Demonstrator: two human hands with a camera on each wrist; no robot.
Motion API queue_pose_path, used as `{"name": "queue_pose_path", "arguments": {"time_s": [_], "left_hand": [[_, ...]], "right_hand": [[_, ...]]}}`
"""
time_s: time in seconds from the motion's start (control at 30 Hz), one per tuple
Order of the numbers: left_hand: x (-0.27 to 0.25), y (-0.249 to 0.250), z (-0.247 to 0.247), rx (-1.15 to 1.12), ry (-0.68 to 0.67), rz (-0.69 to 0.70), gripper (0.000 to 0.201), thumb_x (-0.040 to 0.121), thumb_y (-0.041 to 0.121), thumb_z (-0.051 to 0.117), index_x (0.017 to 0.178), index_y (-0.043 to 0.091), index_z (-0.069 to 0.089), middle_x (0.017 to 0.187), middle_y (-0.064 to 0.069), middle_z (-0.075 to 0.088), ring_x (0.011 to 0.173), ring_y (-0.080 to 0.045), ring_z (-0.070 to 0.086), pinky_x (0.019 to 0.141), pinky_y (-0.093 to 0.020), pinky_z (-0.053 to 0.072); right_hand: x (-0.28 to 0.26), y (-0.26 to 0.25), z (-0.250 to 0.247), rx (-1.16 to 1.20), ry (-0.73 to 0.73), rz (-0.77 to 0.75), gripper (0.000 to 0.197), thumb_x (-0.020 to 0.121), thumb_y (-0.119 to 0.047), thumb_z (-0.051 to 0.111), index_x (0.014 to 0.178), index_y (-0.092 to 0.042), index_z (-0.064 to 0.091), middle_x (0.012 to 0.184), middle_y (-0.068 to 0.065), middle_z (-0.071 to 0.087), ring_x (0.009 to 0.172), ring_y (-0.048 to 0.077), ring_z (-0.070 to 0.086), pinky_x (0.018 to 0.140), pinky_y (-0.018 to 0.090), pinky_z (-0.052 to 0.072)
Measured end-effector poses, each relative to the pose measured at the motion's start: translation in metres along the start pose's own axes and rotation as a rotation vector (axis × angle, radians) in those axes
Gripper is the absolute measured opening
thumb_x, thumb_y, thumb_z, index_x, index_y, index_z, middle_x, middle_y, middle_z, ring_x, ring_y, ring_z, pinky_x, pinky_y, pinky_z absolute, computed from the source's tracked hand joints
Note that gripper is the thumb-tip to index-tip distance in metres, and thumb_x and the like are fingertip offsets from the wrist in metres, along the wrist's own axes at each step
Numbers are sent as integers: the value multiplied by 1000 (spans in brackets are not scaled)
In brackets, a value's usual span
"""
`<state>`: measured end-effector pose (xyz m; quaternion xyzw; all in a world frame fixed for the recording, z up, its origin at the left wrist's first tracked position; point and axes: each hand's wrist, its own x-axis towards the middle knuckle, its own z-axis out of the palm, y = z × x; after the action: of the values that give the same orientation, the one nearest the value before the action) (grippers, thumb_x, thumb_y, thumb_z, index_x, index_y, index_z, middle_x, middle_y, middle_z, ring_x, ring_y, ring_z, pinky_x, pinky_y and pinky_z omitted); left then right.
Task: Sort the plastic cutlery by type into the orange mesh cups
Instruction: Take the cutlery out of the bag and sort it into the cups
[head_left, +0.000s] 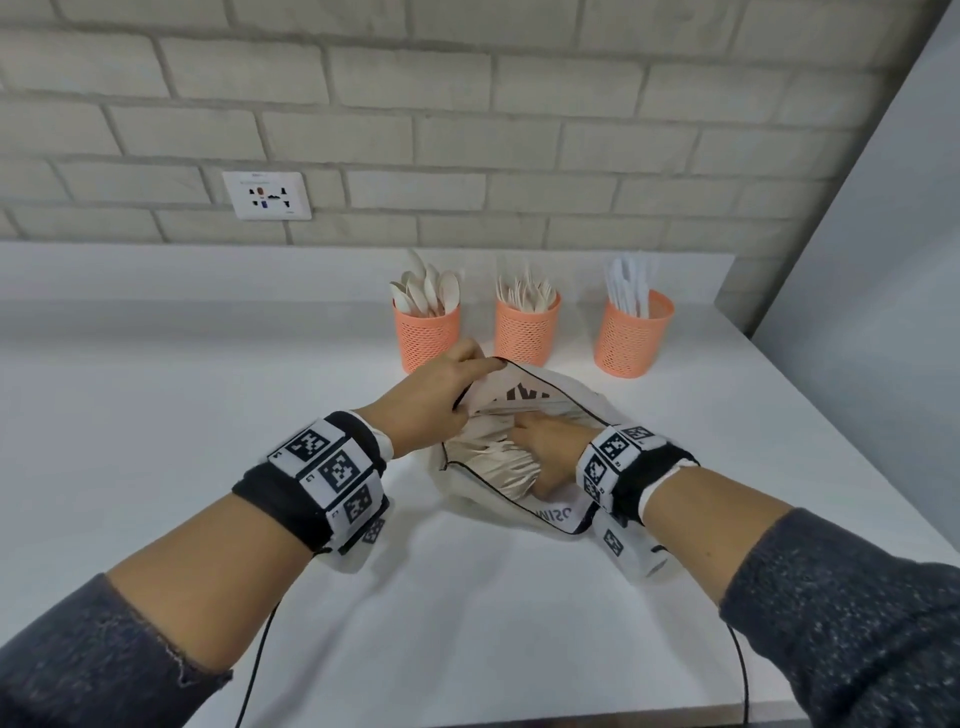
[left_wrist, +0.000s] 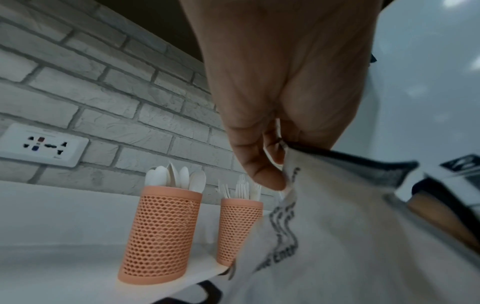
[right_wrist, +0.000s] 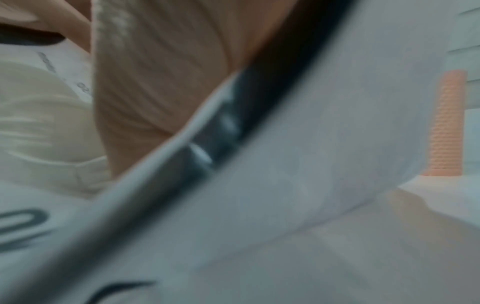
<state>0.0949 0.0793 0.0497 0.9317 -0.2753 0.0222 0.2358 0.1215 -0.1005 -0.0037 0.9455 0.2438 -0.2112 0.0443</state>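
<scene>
Three orange mesh cups stand in a row at the back of the table: spoons in the left cup, forks in the middle cup, white knives in the right cup. In front of them lies a white cloth bag with black trim. My left hand pinches its rim and holds it up. My right hand is inside the bag, curled around a bundle of cream cutlery; its fingertips are hidden.
The white table meets a brick wall with a power socket at the back left. A plain wall runs along the table's right side. Thin black cables hang from both wristbands near the front edge.
</scene>
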Motion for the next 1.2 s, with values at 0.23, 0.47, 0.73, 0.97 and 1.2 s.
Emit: {"name": "queue_pose_path", "arguments": {"time_s": [0.23, 0.47, 0.73, 0.97, 1.2], "left_hand": [[-10, -10, -3, 76, -207, -58, 77, 78, -15, 44, 138, 33, 37, 117, -3, 40, 89, -24, 51, 62, -21, 39], [-13, -10, -11, 260, -229, -94, 98, 74, -17, 43, 145, 41, 12, 130, 0, 32, 75, -16, 42, 46, -19, 28], [-9, -35, -6, -28, -16, -101, 68, 81, -7, 49, 138, 24, 30, 109, 2, 50, 79, -15, 53, 69, -21, 43], [4, -14, 9, -391, -330, -289, 36, 88, 46, 36, 101, 18, 57, 103, 0, 56, 103, -19, 51, 96, -32, 37], [24, 18, 64, 255, -677, -125, 52, 91, 57, 35, 97, 16, 66, 124, 3, 46, 110, -23, 46, 99, -46, 33]], "right_hand": [[-3, 3, 16, 193, 210, 17, 40, 77, -23, 65, 115, -23, 55, 108, 4, 65, 101, 25, 62, 87, 34, 50], [-10, 15, 6, 352, 330, -8, 45, 78, -12, 61, 120, -24, 54, 112, 2, 65, 103, 21, 60, 90, 31, 48], [-35, 11, -12, 797, 410, -234, 59, 71, 10, 68, 124, -8, 52, 112, 1, 62, 93, -2, 60, 84, 12, 44], [-70, -4, -40, 1381, 514, -316, 26, 63, 2, 70, 85, -2, 59, 74, 6, 60, 71, 13, 61, 71, 22, 51], [-76, 5, -59, 1770, 577, -335, 24, 59, 4, 61, 81, -4, 56, 53, 7, 56, 47, 18, 56, 53, 25, 50]]}}
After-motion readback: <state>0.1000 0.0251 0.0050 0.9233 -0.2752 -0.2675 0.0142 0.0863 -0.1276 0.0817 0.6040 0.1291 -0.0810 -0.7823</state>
